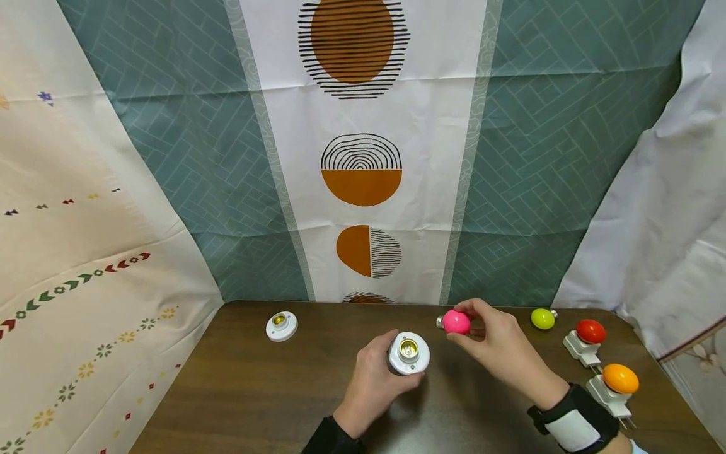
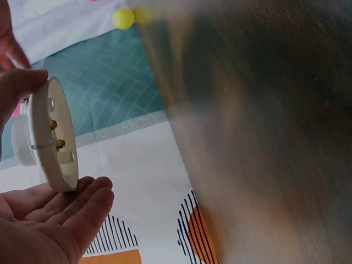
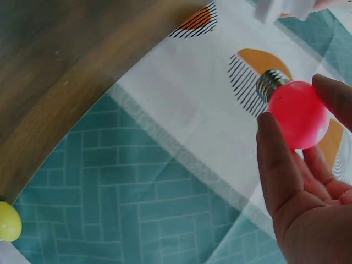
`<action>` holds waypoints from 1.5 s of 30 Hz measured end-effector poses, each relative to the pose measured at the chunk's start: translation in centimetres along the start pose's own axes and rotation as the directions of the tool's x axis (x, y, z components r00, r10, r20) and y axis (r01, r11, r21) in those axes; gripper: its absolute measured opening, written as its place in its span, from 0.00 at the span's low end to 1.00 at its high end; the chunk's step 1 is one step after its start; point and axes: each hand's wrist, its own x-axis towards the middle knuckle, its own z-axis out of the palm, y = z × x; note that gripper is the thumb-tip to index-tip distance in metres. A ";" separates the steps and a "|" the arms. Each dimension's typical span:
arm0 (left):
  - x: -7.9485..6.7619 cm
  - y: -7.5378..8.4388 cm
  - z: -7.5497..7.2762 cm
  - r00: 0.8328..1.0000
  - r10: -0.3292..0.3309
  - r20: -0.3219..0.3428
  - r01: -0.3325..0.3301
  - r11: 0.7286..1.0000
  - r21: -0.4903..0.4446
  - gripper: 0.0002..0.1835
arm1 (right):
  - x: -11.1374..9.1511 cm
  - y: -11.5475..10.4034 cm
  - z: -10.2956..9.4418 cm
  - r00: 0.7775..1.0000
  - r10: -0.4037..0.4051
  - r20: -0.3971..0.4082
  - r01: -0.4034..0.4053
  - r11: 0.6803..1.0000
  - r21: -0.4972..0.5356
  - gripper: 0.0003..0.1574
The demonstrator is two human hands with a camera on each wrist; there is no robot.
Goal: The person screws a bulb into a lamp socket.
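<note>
My left hand (image 1: 378,378) grips a round white bulb socket (image 1: 418,364) by its rim, above the table. In the head view the socket's brass-lined opening faces up toward the camera; the left wrist view shows its hollow underside with two brass screws. To the right, my right hand (image 1: 492,337) pinches a pink light bulb (image 1: 457,322) by its glass between thumb and fingers. The bulb's metal screw base (image 3: 269,83) is bare and points left toward the socket. A gap separates bulb and socket.
Another white socket (image 1: 288,329) lies at the table's back left. A yellow-green bulb (image 1: 542,319) lies at the back right. Near the right edge are a red bulb (image 1: 591,331) and an orange bulb (image 1: 621,379), each in a white plug adapter. Cloth hangs behind the wooden table (image 1: 238,391).
</note>
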 end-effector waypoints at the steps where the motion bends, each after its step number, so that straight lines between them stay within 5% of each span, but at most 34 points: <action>1: 0.0 0.0 0.0 1.000 0.001 0.004 -0.001 1.000 -0.002 0.43 | 0.0 -0.3 0.1 1.000 -0.015 0.004 0.015 0.999 0.031 0.31; 9: -0.1 -0.2 0.2 0.998 -0.025 0.055 0.026 0.999 -0.032 0.39 | -0.5 -2.0 1.0 0.984 -0.168 0.054 0.156 0.972 0.177 0.32; 19: -0.1 0.0 0.2 0.993 -0.053 0.109 0.056 0.998 -0.021 0.35 | -0.3 -3.0 2.2 0.923 -0.352 0.158 0.321 0.927 0.194 0.37; 32: -0.2 0.1 0.5 0.997 0.041 0.068 -0.039 0.999 -0.029 0.31 | 0.0 -3.2 2.8 0.900 -0.356 0.253 0.348 0.934 0.075 0.33; 40: -0.1 0.4 0.3 0.996 0.024 0.089 -0.019 0.998 -0.059 0.31 | 0.2 -3.5 3.2 0.929 -0.267 0.257 0.216 0.954 0.208 0.35; 45: 0.0 0.2 0.2 0.995 0.030 0.090 -0.026 0.998 -0.053 0.32 | 0.4 -3.4 3.3 0.926 -0.275 0.260 0.220 0.950 0.222 0.33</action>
